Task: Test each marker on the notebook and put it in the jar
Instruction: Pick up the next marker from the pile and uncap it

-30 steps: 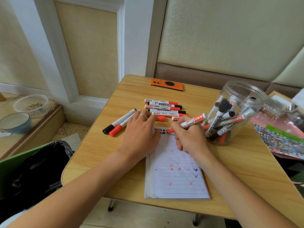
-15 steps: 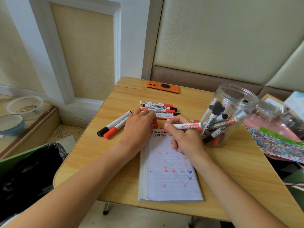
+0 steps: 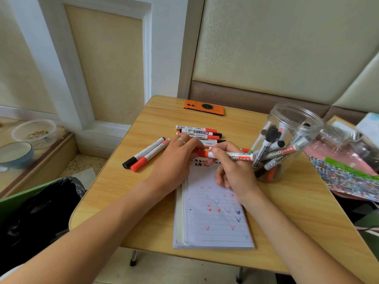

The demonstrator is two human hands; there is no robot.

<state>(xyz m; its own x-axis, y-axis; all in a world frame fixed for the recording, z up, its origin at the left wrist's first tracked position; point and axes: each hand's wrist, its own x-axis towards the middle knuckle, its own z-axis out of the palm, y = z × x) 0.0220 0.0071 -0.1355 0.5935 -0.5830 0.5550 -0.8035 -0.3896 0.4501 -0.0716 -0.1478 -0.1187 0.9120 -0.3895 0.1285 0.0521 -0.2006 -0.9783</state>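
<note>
Table [image 3: 287, 232] first: your wooden desk carries everything, with the notebook [image 3: 215, 218] open in front of you, its page dotted with red and blue test ticks. To its right stands the clear jar [image 3: 291, 124], mouth open, already crowded with tested markers. Behind the notebook lies the untested row of markers [image 3: 198, 132], and a black and red pair [image 3: 146, 153] sits apart to the left.

Your left hand [image 3: 174, 160] lies flat across the notebook's top corner, fingers relaxed and reaching toward the cap end. Your right hand [image 3: 231, 171] grips the red marker [image 3: 235, 156], fingers curled round the barrel.

A second ago you held that marker tilted, tip toward the page; now it lies level, its red cap end [image 3: 202, 153] just at your left fingertips and its tail near the jar. That reads as the test being finished and the cap going back on, though whether it is seated you cannot tell from here. Once closed, it should go into the jar beside you.
</note>
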